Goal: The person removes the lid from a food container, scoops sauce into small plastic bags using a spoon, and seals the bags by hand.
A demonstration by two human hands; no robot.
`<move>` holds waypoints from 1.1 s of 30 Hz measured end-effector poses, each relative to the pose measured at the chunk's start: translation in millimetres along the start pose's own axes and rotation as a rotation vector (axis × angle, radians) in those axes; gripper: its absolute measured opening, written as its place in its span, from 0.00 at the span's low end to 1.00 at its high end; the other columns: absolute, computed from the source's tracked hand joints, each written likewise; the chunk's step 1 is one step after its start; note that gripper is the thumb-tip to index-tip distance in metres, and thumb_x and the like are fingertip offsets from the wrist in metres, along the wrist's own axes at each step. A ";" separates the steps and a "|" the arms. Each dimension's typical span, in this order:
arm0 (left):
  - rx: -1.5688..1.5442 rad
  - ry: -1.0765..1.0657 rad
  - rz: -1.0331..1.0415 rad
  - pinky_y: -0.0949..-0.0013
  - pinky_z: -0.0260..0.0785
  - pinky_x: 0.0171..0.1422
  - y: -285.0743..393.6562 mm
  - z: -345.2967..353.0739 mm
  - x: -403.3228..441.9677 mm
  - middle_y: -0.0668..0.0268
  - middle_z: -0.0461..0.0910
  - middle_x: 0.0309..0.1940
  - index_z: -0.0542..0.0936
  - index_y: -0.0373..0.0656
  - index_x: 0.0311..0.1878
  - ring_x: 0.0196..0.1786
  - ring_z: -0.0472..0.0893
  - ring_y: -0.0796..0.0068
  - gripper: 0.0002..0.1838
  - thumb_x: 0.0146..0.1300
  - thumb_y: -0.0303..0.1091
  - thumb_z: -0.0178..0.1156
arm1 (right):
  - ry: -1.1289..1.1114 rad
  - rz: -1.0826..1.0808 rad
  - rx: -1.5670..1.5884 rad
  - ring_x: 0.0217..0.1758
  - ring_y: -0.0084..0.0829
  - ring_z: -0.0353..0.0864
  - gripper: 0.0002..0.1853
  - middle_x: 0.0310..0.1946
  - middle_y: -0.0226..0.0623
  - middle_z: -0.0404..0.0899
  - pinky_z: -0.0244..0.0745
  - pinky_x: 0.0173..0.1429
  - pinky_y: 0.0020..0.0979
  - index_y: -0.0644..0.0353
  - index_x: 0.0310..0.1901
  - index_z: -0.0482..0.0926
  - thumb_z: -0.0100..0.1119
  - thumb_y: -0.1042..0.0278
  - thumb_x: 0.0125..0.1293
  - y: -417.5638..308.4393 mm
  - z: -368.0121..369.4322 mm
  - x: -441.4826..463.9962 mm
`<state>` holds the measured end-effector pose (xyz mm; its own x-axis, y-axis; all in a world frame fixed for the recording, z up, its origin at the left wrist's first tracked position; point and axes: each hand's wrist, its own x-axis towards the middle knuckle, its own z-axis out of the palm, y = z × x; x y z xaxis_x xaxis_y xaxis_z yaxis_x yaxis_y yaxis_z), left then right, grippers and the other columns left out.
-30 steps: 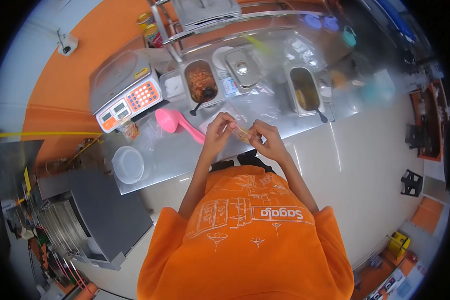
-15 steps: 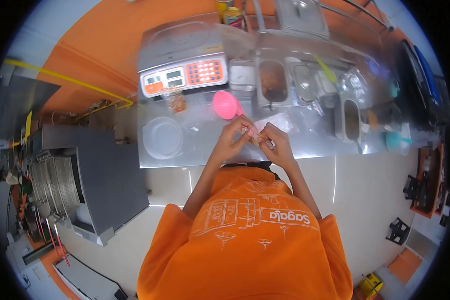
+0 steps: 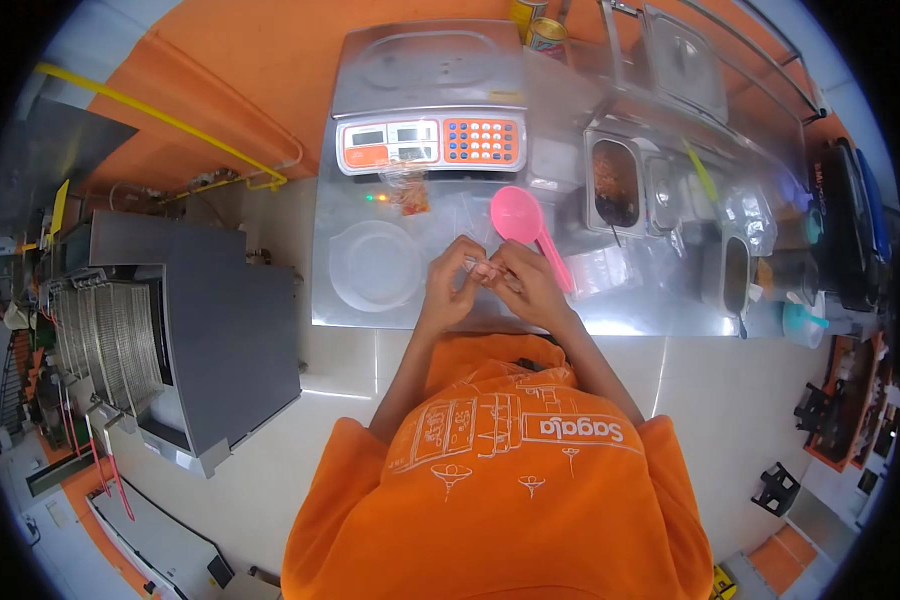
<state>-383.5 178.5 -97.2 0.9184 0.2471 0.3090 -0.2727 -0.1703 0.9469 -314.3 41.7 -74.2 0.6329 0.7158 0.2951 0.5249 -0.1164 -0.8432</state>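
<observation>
Close together over the front of the steel counter point(image 3: 620, 308), my left hand point(image 3: 454, 283) and my right hand point(image 3: 530, 288) pinch a small clear plastic bag point(image 3: 484, 268) between them. The fingers cover most of the bag, and its contents are hard to make out. Just behind my right hand lies a pink scoop point(image 3: 517, 214), its handle slanting toward the counter's front. A translucent round container point(image 3: 375, 266) stands to the left of my left hand. Behind that, a small bag with orange-red food point(image 3: 410, 192) lies in front of the digital scale point(image 3: 430, 142).
Right of the scoop are a stack of clear bags point(image 3: 603, 272), a metal pan of reddish food point(image 3: 615, 180), a lidded pan point(image 3: 661, 193) and a narrow pan point(image 3: 735, 275). A teal cup point(image 3: 802, 325) stands farther right. A grey appliance point(image 3: 205, 320) is at the left.
The view has swung left, so the counter items appear farther right. My hands stay together on the small bag and are now in front of the scoop and the round container.
</observation>
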 end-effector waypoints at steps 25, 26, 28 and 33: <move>0.196 0.574 -0.436 0.68 0.63 0.56 -170.3 -116.8 58.9 0.64 0.75 0.42 0.71 0.38 0.46 0.46 0.75 0.66 0.14 0.59 0.31 0.58 | 0.103 0.516 0.030 0.18 0.21 0.66 0.08 0.17 0.31 0.70 0.63 0.26 0.26 0.59 0.42 0.75 0.52 0.67 0.64 77.3 -77.4 -129.7; 0.333 0.606 -0.341 0.68 0.62 0.57 -166.8 -112.3 65.4 0.62 0.75 0.42 0.71 0.38 0.47 0.47 0.74 0.66 0.15 0.58 0.31 0.58 | 0.179 0.492 0.022 0.18 0.21 0.66 0.09 0.16 0.30 0.70 0.63 0.25 0.25 0.58 0.43 0.75 0.51 0.67 0.64 83.0 -81.4 -150.6; 0.603 0.664 -0.147 0.67 0.61 0.58 -140.9 -100.1 72.0 0.60 0.75 0.42 0.70 0.38 0.50 0.49 0.74 0.65 0.17 0.58 0.31 0.59 | 0.152 0.833 0.062 0.18 0.21 0.69 0.09 0.16 0.31 0.71 0.65 0.24 0.25 0.56 0.44 0.75 0.50 0.69 0.64 77.8 -99.5 -190.2; 0.500 0.617 -0.035 0.70 0.62 0.51 -58.7 -30.7 69.7 0.60 0.75 0.35 0.69 0.38 0.42 0.38 0.72 0.71 0.12 0.57 0.27 0.59 | 0.372 1.134 0.086 0.15 0.18 0.68 0.10 0.12 0.27 0.68 0.64 0.19 0.23 0.55 0.45 0.72 0.46 0.74 0.63 107.3 -98.9 -317.6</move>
<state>-312.3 235.0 -128.5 0.5595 0.7191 0.4121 0.0484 -0.5248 0.8499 -402.7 -266.2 -214.0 0.8442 -0.0100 -0.5359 -0.4695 -0.4962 -0.7303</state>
